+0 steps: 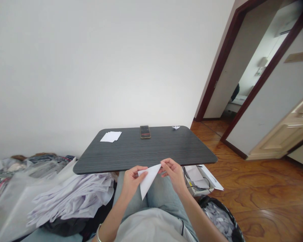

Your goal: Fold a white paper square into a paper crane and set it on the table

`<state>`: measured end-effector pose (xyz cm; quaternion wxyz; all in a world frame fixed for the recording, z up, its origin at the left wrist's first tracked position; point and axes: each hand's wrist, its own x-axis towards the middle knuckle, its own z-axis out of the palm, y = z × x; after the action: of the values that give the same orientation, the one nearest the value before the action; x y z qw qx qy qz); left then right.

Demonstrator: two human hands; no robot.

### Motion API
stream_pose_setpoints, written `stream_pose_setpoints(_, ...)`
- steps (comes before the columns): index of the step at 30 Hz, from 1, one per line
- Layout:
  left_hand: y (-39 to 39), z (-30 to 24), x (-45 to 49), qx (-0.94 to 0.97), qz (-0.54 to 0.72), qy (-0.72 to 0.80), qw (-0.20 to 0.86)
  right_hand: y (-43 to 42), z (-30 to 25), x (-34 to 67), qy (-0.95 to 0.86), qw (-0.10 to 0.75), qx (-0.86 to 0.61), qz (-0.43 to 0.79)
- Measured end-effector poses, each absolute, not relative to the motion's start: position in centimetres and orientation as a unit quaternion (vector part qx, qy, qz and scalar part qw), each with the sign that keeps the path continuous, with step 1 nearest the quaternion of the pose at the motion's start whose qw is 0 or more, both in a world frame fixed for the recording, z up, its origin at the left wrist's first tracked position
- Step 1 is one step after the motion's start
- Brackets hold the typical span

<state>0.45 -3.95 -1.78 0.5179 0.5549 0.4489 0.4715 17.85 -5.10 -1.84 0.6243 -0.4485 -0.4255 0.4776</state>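
A sheet of white paper (148, 180), folded into a triangle, is held between my two hands just off the near edge of the dark table (146, 153). My left hand (132, 179) pinches its left corner between thumb and fingers. At the upper right corner, the fingertips of my right hand (173, 171) close on the paper. One point of the triangle hangs down over my lap. Farther back on the table lie a stack of white paper squares (111, 136) at the left and a small folded paper crane (176, 127) at the right.
A phone-like dark rectangle (145, 132) lies at the table's back middle, near the white wall (111, 60). Piled clothes (75, 196) are on my left. To the right, below the table, are a white box with cables (198, 181) and a black-lined bin (219, 215) of paper scraps.
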Motion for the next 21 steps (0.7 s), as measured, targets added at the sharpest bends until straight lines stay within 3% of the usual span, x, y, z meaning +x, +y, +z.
stream_pose_setpoints(21,-3.89,-1.3,0.43,0.579,0.473,0.46,0.479,-5.23,-1.6,17.92,-0.442,0.618,-0.47,0.449)
